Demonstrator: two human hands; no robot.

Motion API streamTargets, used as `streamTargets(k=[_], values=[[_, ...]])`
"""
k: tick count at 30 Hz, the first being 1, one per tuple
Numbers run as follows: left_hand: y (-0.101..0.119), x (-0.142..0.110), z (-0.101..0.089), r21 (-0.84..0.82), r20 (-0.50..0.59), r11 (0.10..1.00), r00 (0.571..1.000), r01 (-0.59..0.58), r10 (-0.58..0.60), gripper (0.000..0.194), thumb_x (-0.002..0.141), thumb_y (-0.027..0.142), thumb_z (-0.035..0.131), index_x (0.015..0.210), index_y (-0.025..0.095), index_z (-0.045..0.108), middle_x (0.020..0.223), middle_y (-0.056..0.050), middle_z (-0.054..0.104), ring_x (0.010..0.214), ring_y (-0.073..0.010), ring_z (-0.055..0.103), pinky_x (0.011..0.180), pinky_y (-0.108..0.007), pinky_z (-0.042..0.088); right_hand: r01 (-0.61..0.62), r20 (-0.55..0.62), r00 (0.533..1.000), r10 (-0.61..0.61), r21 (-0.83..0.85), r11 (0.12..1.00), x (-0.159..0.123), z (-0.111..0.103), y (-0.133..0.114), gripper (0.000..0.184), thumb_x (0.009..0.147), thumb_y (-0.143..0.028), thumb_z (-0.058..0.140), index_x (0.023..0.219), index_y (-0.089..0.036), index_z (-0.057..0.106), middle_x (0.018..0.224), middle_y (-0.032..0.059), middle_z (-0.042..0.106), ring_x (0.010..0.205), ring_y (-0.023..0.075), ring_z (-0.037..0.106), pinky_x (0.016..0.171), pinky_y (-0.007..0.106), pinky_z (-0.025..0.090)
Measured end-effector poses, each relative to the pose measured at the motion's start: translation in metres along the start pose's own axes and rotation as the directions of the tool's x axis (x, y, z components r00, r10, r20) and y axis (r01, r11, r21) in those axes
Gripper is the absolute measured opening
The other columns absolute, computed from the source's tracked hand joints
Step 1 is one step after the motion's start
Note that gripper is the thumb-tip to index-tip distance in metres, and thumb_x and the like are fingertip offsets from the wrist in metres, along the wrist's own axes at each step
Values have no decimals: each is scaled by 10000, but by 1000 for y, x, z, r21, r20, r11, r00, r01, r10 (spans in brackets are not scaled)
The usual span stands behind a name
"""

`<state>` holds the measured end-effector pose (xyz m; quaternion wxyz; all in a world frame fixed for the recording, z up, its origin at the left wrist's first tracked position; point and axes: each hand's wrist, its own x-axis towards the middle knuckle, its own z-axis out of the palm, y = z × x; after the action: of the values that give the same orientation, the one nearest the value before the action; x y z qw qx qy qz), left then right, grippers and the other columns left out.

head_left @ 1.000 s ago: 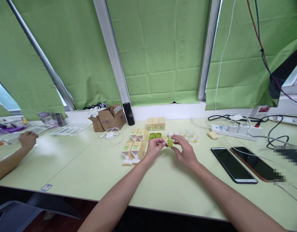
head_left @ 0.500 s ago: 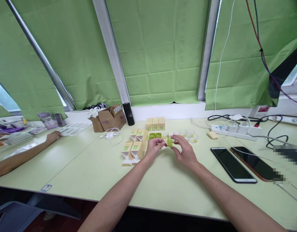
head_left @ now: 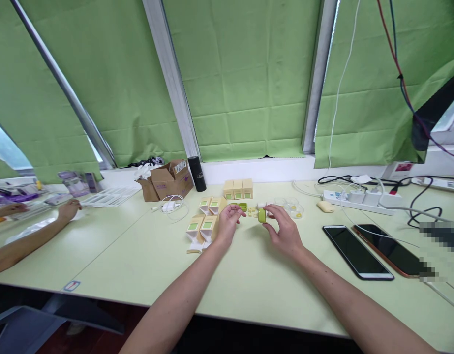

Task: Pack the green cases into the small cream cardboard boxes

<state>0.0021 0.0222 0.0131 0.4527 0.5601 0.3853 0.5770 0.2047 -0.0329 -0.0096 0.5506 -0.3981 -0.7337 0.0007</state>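
Note:
My right hand [head_left: 284, 228] pinches a small green case [head_left: 262, 215] between thumb and fingertips, just above the pale green table [head_left: 249, 275]. My left hand [head_left: 227, 222] hovers a little to the left of it with fingers loosely curled and nothing visible in them, over the other green cases [head_left: 243, 206]. Open beige boxes with green labels [head_left: 203, 227] lie directly left of that hand. Three shut beige boxes [head_left: 237, 189] stand in a row behind. Clear plastic trays [head_left: 291, 206] sit behind my right hand.
Two phones [head_left: 355, 251] lie at the right, a power strip [head_left: 359, 197] with cables behind them. A cardboard box [head_left: 166, 181], a black cylinder [head_left: 196, 173] and a white cable [head_left: 171, 205] sit at the back left. Another person's arm [head_left: 31, 237] rests at far left.
My left hand has let go of the green case and drawn left; my right hand keeps the case. The other person's hand at far left has shifted.

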Motion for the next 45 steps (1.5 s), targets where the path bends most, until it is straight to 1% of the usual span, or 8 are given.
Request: streamTargets(k=[2, 5, 10, 14, 23, 29, 37, 45], values=[[0, -2, 0, 38, 20, 998, 998, -55, 54, 243, 813, 329, 703, 980, 180, 608, 832, -49, 733, 841, -196, 678, 705, -280, 440, -11, 23, 1000, 12, -6, 1000, 0, 0, -1, 508, 932, -138, 564, 1420, -279, 537, 1365, 128, 584, 1261, 307, 610, 970, 510, 636], [3, -9, 2, 137, 110, 969, 976, -204, 190, 275, 839, 270, 691, 1089, 183, 616, 1022, -88, 733, 1005, -235, 694, 835, -337, 476, -6, 46, 999, 6, -7, 1000, 0, 0, -1, 534, 923, -121, 556, 1436, -266, 521, 1341, 144, 556, 1255, 311, 605, 977, 515, 628], [12, -21, 4, 335, 301, 835, 889, -438, 345, 452, 839, 179, 717, 1279, 245, 638, 1310, -116, 639, 1309, -294, 527, 1069, -462, 449, 72, 45, 996, -71, -11, 997, 0, 2, 3, 551, 954, -133, 557, 1478, -287, 483, 1356, 138, 592, 1274, 314, 604, 978, 522, 626], [14, -24, 5, 378, 401, 757, 831, -533, 386, 487, 856, 198, 750, 1323, 260, 626, 1323, -105, 635, 1357, -309, 446, 1163, -533, 401, 142, 43, 989, -141, -29, 989, 1, 2, 3, 568, 982, -146, 549, 1520, -289, 434, 1353, 131, 645, 1288, 320, 613, 992, 546, 619], [12, -22, 6, 414, 396, 704, 810, -578, 432, 439, 856, 126, 734, 1269, 254, 654, 1245, -90, 672, 1307, -302, 460, 1126, -523, 439, 205, 10, 979, -205, -52, 977, 4, -2, -5, 503, 1007, -162, 539, 1496, -253, 459, 1357, 153, 639, 1332, 314, 599, 1033, 526, 608], [11, -22, 5, 412, 407, 683, 793, -603, 454, 447, 868, 155, 736, 1294, 252, 644, 1255, -100, 670, 1301, -310, 464, 1119, -544, 442, 243, -14, 970, -245, -67, 968, 5, -2, -5, 389, 997, -130, 561, 1371, -236, 548, 1314, 148, 672, 1265, 288, 649, 1050, 517, 599], [11, -23, 6, 412, 391, 656, 773, -633, 500, 446, 865, 155, 753, 1284, 258, 639, 1236, -89, 676, 1280, -297, 472, 1098, -524, 464, 304, 23, 952, -304, -163, 939, 7, -6, -7, 333, 1002, -124, 537, 1313, -231, 590, 1323, 157, 668, 1188, 288, 693, 896, 432, 641], [11, -23, 5, 421, 393, 621, 750, -661, 532, 456, 872, 167, 747, 1303, 260, 631, 1238, -98, 683, 1279, -306, 485, 1087, -537, 472, 336, 52, 942, -332, -170, 926, 8, -5, -7, 369, 1010, -98, 480, 1342, -227, 574, 1321, 166, 632, 1179, 286, 675, 883, 410, 630]])
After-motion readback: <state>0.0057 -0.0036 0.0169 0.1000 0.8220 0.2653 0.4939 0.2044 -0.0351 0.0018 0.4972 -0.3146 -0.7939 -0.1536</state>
